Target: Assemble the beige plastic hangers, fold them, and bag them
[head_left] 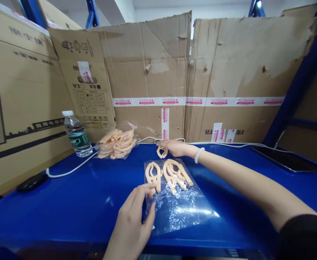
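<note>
A clear plastic bag [178, 207] lies flat on the blue table [66, 202] with several cream plastic hook-shaped pieces [172, 173] on its far end. My left hand [134, 220] rests on the bag's near left corner, fingers pressed down on its edge beside one cream piece [153, 175]. My right hand [174, 147] reaches far across the table, fingers stretched flat, touching a single cream piece [162, 152] just beyond the bag. A white bead bracelet [198, 155] sits on that wrist.
A sealed bag full of the same cream pieces [117, 144] lies at the back left, next to a water bottle [77, 134]. Cardboard boxes [147, 72] wall the back and left. A white cable [66, 171], a black object [31, 182] and a dark tablet [285, 159] lie on the table.
</note>
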Available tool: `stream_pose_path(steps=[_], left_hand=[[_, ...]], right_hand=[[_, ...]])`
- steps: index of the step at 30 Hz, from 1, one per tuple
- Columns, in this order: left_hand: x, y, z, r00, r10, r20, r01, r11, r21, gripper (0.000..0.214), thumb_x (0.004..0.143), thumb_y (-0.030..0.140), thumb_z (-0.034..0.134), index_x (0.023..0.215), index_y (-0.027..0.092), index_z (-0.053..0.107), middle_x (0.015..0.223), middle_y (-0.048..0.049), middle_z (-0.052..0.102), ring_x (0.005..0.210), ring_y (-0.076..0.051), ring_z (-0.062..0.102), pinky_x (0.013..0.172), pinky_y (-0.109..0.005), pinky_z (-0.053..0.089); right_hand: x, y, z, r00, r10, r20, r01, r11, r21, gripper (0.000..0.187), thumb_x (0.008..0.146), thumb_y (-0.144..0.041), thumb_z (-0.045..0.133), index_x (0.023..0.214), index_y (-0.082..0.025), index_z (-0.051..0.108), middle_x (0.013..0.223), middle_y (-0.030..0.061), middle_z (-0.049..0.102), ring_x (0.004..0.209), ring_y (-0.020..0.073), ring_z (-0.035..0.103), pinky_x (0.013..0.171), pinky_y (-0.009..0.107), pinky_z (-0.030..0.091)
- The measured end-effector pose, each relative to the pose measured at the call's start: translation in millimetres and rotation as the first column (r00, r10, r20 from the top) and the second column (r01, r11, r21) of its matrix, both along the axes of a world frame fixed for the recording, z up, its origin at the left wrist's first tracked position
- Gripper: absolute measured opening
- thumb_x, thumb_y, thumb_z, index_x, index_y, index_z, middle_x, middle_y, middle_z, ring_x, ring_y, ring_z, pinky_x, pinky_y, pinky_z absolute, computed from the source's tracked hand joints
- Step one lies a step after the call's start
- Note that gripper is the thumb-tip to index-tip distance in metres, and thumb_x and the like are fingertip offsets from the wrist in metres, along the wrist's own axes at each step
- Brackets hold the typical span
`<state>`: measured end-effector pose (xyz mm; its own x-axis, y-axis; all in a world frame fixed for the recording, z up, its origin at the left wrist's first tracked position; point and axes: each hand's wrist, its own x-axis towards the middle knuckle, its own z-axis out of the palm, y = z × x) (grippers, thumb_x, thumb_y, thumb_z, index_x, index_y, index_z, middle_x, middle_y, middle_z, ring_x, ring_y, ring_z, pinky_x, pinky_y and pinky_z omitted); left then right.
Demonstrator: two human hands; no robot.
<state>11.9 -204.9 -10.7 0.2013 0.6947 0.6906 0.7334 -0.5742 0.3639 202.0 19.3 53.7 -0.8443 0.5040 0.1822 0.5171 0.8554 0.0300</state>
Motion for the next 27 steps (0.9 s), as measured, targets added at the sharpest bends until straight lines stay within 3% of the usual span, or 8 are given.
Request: stream_pose_path(steps=[3,6,12,17,20,21,24,27], left_hand=[[-3,-4,-5.7,0.997,-0.074,-0.006,0.074,0.996,0.055,0.021,0.089,0.004,0.037,0.083,0.021,0.047,0.107,-0.0094,0.065,0.107,-0.021,0.063,0.081,-0.029,0.054],[-4,-3,-11.4,0.99,-0.129,-0.058,0.135,0.982,0.133,0.031,0.086,-0.002,0.034,0.083,0.02,0.055,0.12,-0.0101,0.061,0.117,-0.022,0.057,0.086,-0.032,0.054],[-6,2,-20.8,0.982,-0.138,-0.133,0.163,0.965,0.205,0.044,0.084,-0.004,0.039,0.113,0.02,0.061,0.124,-0.0091,0.063,0.121,-0.024,0.055,0.094,-0.038,0.054],[-8,3,-21.7,0.976,-0.162,-0.146,0.191,0.958,0.214,0.05,0.086,-0.003,0.041,0.129,0.017,0.056,0.124,-0.0089,0.064,0.121,-0.023,0.056,0.096,-0.036,0.055],[-9,3,-16.6,0.975,-0.18,-0.128,0.203,0.959,0.2,0.051,0.085,-0.004,0.041,0.13,0.018,0.054,0.125,-0.0094,0.063,0.121,-0.024,0.056,0.096,-0.037,0.056],[-10,3,-14.4,0.974,-0.187,-0.131,0.209,0.96,0.184,0.051,0.085,-0.004,0.041,0.13,0.017,0.055,0.126,-0.0097,0.063,0.121,-0.024,0.056,0.095,-0.037,0.056],[-10,2,-8.8,0.977,-0.185,-0.102,0.2,0.967,0.156,0.049,0.085,-0.004,0.043,0.128,0.017,0.056,0.126,-0.0103,0.063,0.121,-0.024,0.056,0.095,-0.037,0.056],[-9,1,-6.8,0.986,-0.164,-0.034,0.167,0.973,0.161,0.049,0.086,-0.003,0.044,0.128,0.018,0.056,0.126,-0.0097,0.062,0.12,-0.024,0.057,0.096,-0.038,0.056]], right_hand=[[-14,18,-6.2,0.996,0.004,0.094,-0.004,1.0,0.006,0.058,0.074,0.007,0.057,0.129,-0.012,0.055,0.132,0.0168,0.057,0.123,0.0269,0.052,0.099,0.035,0.044],[-11,20,-8.2,0.989,-0.038,0.141,0.034,0.999,0.026,0.04,0.082,-0.003,0.059,0.122,-0.012,0.059,0.116,0.013,0.065,0.104,0.0246,0.063,0.088,0.038,0.05],[28,-10,2.7,0.983,-0.156,0.099,0.15,0.986,0.071,0.03,0.091,-0.004,0.045,0.114,-0.01,0.063,0.106,0.0155,0.065,0.092,0.0222,0.065,0.082,0.032,0.049],[56,-81,28.0,0.98,-0.188,-0.067,0.195,0.974,0.117,0.031,0.099,-0.011,0.034,0.123,-0.012,0.053,0.11,0.0126,0.058,0.092,0.0178,0.063,0.081,0.03,0.051],[67,-141,40.6,0.94,-0.027,-0.341,0.09,0.981,0.172,0.02,0.099,-0.022,0.044,0.114,-0.017,0.057,0.098,0.0071,0.061,0.084,0.0165,0.063,0.073,0.027,0.052],[70,-161,42.6,0.93,-0.04,-0.366,0.109,0.98,0.169,0.018,0.099,-0.023,0.046,0.113,-0.02,0.057,0.098,0.0057,0.063,0.083,0.0161,0.063,0.072,0.026,0.052],[74,-213,40.0,0.923,-0.048,-0.383,0.132,0.972,0.196,0.016,0.096,-0.029,0.051,0.11,-0.024,0.058,0.089,0.0023,0.068,0.068,0.0159,0.065,0.058,0.025,0.053],[63,-243,28.0,0.942,0.027,-0.333,0.085,0.945,0.317,0.017,0.095,-0.031,0.052,0.105,-0.029,0.065,0.085,0.003,0.071,0.067,0.0201,0.067,0.054,0.029,0.055]])
